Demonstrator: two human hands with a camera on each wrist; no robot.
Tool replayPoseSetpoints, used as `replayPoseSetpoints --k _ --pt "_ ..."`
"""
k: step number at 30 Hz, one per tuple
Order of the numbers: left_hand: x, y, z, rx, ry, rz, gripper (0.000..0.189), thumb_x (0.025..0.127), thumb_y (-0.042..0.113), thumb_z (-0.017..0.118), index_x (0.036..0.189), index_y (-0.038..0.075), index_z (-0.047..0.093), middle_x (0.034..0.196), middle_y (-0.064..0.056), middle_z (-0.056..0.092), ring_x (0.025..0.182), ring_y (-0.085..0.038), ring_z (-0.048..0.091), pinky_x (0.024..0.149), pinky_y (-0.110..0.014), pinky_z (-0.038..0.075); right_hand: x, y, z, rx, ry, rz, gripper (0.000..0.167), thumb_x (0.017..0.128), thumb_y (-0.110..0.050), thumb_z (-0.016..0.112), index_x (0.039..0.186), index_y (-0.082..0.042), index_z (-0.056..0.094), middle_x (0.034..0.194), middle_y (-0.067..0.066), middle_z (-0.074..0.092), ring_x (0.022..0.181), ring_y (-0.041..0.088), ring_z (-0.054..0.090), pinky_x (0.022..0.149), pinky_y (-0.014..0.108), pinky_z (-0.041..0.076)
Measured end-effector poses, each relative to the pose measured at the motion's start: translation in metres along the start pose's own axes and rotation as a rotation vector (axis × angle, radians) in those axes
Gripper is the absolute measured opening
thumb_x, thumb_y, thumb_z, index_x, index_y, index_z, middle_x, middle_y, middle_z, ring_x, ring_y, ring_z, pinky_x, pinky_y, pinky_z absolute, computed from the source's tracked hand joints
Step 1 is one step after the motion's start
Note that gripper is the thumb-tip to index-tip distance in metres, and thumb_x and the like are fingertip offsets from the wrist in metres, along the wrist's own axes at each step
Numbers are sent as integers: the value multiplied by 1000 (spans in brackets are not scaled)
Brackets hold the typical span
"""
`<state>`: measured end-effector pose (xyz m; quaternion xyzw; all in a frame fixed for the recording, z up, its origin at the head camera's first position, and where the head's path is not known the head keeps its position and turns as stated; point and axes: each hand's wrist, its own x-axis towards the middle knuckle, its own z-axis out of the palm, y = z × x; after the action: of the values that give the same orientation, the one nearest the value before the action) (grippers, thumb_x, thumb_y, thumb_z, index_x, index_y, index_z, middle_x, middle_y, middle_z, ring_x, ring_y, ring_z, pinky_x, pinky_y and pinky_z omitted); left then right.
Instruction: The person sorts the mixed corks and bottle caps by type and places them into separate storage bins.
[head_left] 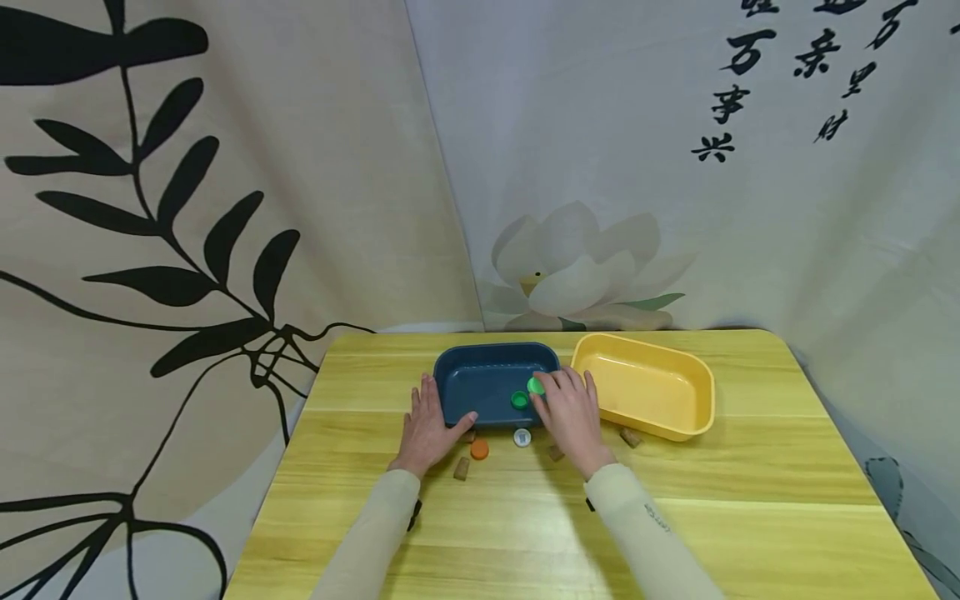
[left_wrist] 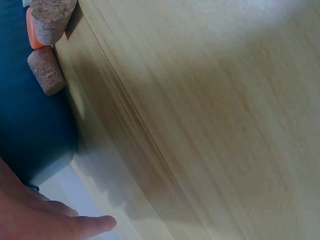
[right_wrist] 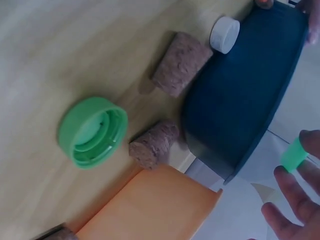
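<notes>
Over the right end of the blue tray (head_left: 454, 408), my right hand (head_left: 572, 417) pinches a light green bottle cap (head_left: 535, 386) between thumb and fingers. The same green cap (right_wrist: 294, 155) shows at the fingertips in the right wrist view. Inside the tray lies a darker green cap (head_left: 519, 400). My left hand (head_left: 429, 429) lies against the tray's left side with its fingers extended and thumb spread toward the front. Whether it presses on the tray is hard to tell.
A yellow tray (head_left: 693, 400) stands right of the blue one. In front lie a white cap (head_left: 522, 437), an orange cap (head_left: 479, 449) and several corks, one cork (head_left: 461, 468) nearest me. Another green cap (right_wrist: 92, 132) lies on the table below my right wrist.
</notes>
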<state>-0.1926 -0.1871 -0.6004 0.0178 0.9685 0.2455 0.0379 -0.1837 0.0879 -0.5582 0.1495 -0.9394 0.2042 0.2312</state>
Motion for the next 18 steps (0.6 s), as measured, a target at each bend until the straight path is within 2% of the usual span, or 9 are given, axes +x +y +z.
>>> replayPoseSetpoints --k 8,13,18 --pt "-1 2 0 -6 5 5 120 90 82 51 166 5 0 174 -13 -3 157 -43 5 117 -73 19 11 5 15 -66 -82 37 36 92 -22 81 126 -12 72 115 12 70 130 41 55 110 70 35" --pt "-1 1 0 -12 3 4 120 90 81 52 166 4 0 174 -13 -3 157 -44 5 116 -73 19 9 8 20 -90 -118 50 46 91 -26 82 133 -13 68 123 13 69 133 42 53 110 71 33" --pt "0 0 0 -10 1 8 120 90 81 51 166 4 -1 174 -12 -6 157 -44 4 116 -73 20 1 9 14 -67 -119 66 52 93 -32 80 139 -12 64 134 14 66 139 44 48 111 71 32"
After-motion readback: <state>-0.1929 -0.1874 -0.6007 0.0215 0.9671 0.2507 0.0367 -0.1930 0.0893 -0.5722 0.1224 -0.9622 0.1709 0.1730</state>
